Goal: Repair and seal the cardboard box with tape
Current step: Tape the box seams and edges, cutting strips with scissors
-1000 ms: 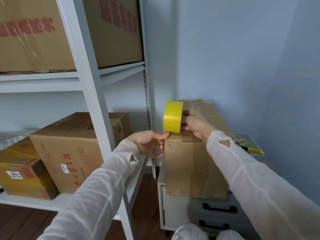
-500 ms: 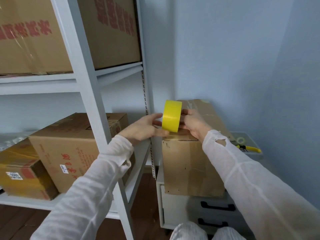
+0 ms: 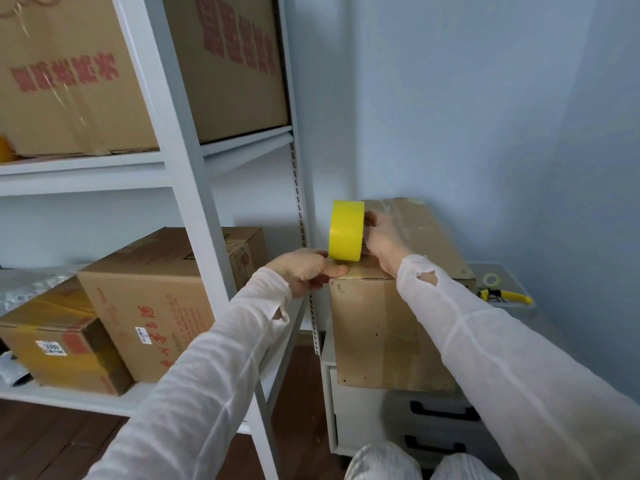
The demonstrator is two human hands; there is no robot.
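Right grip holds the yellow tape roll on edge, core axis left-right, atop the cardboard box lying lengthwise away; left grip, just below-left, pinches its corner.

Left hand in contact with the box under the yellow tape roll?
Touching. Head view: thumb of the left hand lies on the cardboard box at its near-left top corner.

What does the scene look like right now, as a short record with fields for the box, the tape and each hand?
box: cardboard box, on a white drawer unit
tape: yellow tape roll, on edge atop the box's near end
right hand: holds the roll's right side
left hand: grips the box's near left top corner, thumb on top
beside: white shelf rack
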